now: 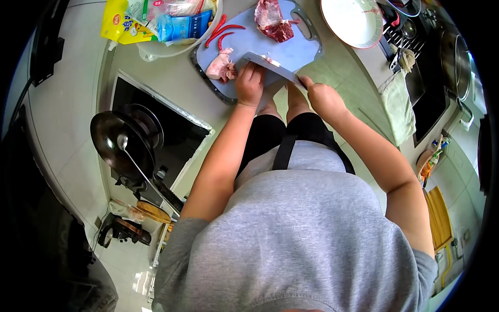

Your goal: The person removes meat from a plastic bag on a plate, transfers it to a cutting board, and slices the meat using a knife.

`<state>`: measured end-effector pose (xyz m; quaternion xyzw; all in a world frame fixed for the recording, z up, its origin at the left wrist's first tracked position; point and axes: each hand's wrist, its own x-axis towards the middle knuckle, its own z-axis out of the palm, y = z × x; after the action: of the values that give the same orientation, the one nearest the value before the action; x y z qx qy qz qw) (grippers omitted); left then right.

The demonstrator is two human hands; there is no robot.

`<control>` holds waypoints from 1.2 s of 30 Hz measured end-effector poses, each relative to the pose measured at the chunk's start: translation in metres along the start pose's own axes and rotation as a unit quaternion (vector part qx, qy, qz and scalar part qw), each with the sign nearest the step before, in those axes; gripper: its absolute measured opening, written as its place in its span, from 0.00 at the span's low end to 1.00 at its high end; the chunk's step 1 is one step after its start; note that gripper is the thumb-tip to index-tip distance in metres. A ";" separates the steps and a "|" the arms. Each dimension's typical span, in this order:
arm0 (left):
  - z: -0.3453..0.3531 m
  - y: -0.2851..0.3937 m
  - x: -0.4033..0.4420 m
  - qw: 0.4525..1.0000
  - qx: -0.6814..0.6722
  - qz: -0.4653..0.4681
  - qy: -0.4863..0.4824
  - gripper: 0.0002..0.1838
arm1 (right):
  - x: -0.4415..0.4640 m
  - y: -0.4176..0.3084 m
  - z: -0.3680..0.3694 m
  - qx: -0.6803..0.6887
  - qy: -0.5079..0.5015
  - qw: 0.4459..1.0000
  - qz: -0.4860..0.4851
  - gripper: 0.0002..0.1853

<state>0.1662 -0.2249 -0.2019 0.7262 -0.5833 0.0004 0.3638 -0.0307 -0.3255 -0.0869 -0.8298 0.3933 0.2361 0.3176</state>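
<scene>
At the far left, a wall of pale tiles [57, 140] is seen. Next to it, a dark wok [105, 140], in which a metal ladle [122, 141] is laid, is placed over a black stove top [179, 138]. This stove top is set into the grey counter [162, 78]. Further along, the counter is occupied by a clear container [165, 52], filled with packages, among which a yellow one [115, 26] and a blue one [184, 28] can be distinguished.

Beside the container, a bluish cutting board [244, 42] with a dark edge is laid. On its left part, red chilies [228, 27] and a pale piece of meat [222, 66] are placed. The left hand [249, 86] is held near this meat, its fingers bent and kept together at the blade of a knife [283, 73]; what is touched below them cannot be told. Small whitish pieces [271, 61] are seen beside the blade. A dark red piece of meat [274, 23] is left near the far edge. The knife's handle is gripped by the closed right hand [325, 99].

On the right, a white bowl [353, 21] is put on the counter, and a pale cloth [399, 109] is hung over its side.
</scene>
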 end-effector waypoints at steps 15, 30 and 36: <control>-0.010 0.003 0.006 0.998 -0.065 -0.008 -0.012 0.12 | 0.011 -0.014 -0.024 0.070 0.037 0.997 0.024 0.23; -0.004 0.001 0.001 1.000 -0.029 0.003 -0.001 0.11 | 0.034 -0.030 -0.007 -0.004 0.010 0.999 -0.030 0.16; -0.008 0.005 0.004 1.000 -0.015 -0.002 -0.005 0.11 | 0.022 -0.022 -0.009 0.028 0.024 0.999 -0.006 0.20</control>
<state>0.1667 -0.2245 -0.1919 0.7221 -0.5834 -0.0121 0.3716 0.0013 -0.3317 -0.0874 -0.8284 0.4024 0.2034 0.3323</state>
